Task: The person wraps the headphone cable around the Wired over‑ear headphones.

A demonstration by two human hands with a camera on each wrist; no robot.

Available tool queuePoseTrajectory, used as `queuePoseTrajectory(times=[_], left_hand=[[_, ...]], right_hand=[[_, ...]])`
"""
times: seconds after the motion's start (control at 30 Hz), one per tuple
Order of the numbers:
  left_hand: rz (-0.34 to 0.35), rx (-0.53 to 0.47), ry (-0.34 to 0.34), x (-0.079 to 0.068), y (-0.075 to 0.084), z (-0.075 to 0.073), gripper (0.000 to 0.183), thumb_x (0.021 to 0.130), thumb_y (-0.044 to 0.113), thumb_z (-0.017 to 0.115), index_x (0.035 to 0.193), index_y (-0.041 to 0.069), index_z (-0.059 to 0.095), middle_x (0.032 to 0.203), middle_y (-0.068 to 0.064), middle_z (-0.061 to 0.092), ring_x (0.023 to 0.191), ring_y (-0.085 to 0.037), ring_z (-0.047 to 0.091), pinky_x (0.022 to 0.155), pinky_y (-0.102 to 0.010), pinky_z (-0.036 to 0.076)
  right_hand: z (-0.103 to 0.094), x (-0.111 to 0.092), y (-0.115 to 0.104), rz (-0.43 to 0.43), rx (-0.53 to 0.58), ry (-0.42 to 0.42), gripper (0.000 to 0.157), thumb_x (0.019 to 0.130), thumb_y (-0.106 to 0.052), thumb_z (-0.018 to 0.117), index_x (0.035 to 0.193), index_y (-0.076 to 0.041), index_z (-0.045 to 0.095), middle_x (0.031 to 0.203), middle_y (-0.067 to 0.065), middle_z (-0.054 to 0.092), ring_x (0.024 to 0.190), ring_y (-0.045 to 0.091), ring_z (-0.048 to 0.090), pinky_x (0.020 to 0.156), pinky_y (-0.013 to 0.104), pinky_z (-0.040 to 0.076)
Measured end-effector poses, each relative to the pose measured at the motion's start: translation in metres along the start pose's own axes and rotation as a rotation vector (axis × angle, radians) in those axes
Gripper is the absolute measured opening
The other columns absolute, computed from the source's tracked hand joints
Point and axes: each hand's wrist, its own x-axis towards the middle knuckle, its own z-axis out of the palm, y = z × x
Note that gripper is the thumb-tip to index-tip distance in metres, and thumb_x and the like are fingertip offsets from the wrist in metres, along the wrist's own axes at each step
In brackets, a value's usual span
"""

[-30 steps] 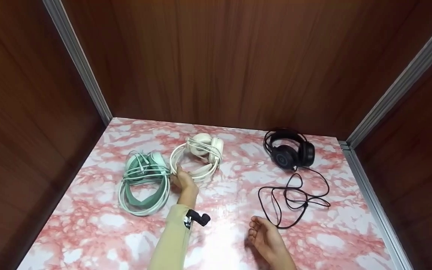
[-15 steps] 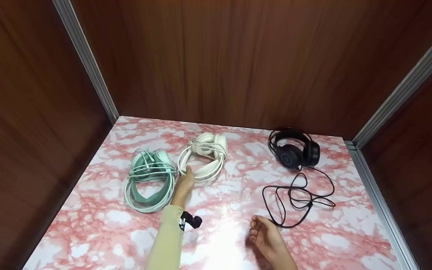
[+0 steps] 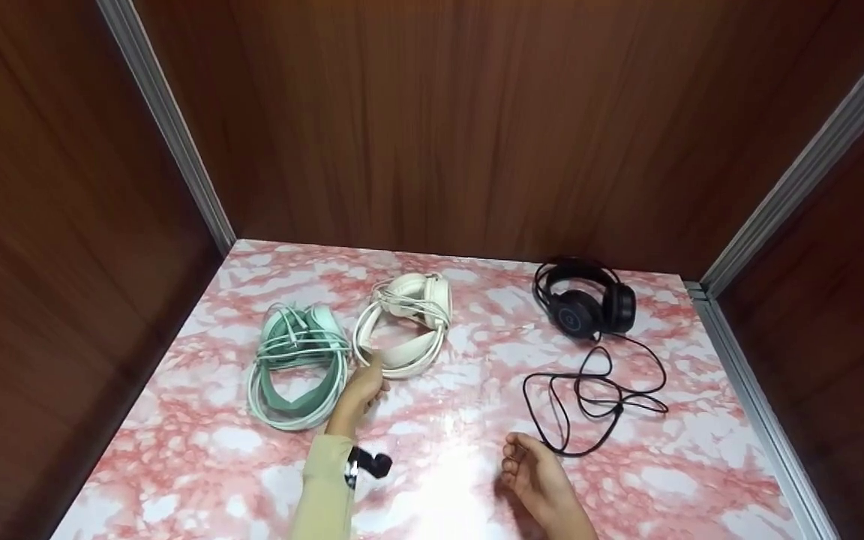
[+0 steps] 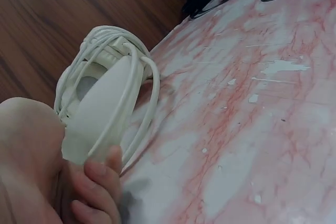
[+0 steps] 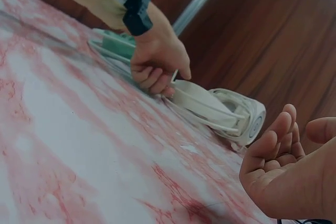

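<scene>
The white headphones (image 3: 409, 349), wrapped in their own pale cable, lie on the table left of the middle. At their near left edge my left hand (image 3: 363, 386) grips the headband, thumb above and fingers curled below. In the left wrist view, the fingers (image 4: 102, 182) bend under the headband's near end. The green headphones (image 3: 293, 405), also wound with cable, lie just left of this hand. My right hand (image 3: 541, 480) rests near the table's front, palm turned inward and fingers loosely bent, holding nothing. A loop of black cable (image 3: 571, 454) runs beside its thumb side.
Black headphones (image 3: 578, 311) stand at the back right, their loose cable spread toward the front. The pink-and-white marbled table (image 3: 439, 420) is enclosed by dark wooden panels (image 3: 432, 135) at the back and both sides, with metal strips (image 3: 814, 150) at the corners.
My left hand has drawn back toward me, and the white headphones have shifted slightly nearer with it. My right hand has stayed in place. The head view has shifted a little.
</scene>
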Motion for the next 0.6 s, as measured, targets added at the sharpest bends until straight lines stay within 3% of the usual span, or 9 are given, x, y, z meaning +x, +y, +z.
queuePoseTrajectory(times=[0.17,0.23,0.33,0.47,0.6], left_hand=[[0.251,0.090,-0.006,-0.024,-0.006,0.001,0.048,0.104,0.030,0.038,0.080,-0.003,0.063,0.052,0.003,0.037,0.045,-0.010,0.031,0.043,-0.024,0.025],[0.352,0.081,-0.008,-0.035,-0.011,0.003,0.039,0.103,0.023,0.042,0.082,-0.003,0.063,0.056,0.003,0.038,0.050,-0.011,0.033,0.048,-0.026,0.029],[0.444,0.038,-0.024,-0.052,-0.019,0.007,0.031,0.101,0.018,0.046,0.084,-0.001,0.063,0.058,0.003,0.040,0.051,-0.011,0.039,0.051,-0.026,0.035],[0.476,-0.089,-0.083,-0.083,-0.021,0.012,0.024,0.099,0.011,0.049,0.088,-0.006,0.063,0.060,0.002,0.044,0.050,-0.011,0.047,0.050,-0.026,0.043],[0.466,-0.183,-0.120,-0.108,-0.015,0.016,0.019,0.097,0.003,0.049,0.088,-0.008,0.062,0.063,0.000,0.045,0.051,-0.014,0.050,0.053,-0.031,0.049]], right_hand=[[0.003,-0.004,-0.001,-0.043,-0.071,0.041,0.030,0.104,-0.017,0.035,0.091,-0.011,0.061,0.078,-0.001,0.057,0.064,0.009,0.052,0.061,0.022,0.043],[0.006,-0.007,-0.002,-0.073,-0.159,0.092,0.025,0.104,-0.017,0.039,0.093,-0.009,0.059,0.078,0.000,0.057,0.064,0.010,0.051,0.060,0.022,0.043],[0.011,-0.008,-0.004,-0.133,-0.343,0.207,0.019,0.102,-0.017,0.045,0.095,-0.005,0.057,0.076,0.001,0.056,0.063,0.010,0.051,0.059,0.022,0.042],[0.019,-0.008,-0.007,-0.214,-0.556,0.331,0.014,0.100,-0.014,0.050,0.095,-0.002,0.056,0.075,0.004,0.057,0.062,0.013,0.052,0.058,0.024,0.043],[0.027,-0.007,-0.013,-0.280,-0.726,0.372,0.009,0.098,-0.006,0.053,0.091,-0.001,0.057,0.076,0.011,0.058,0.064,0.018,0.054,0.059,0.026,0.044]])
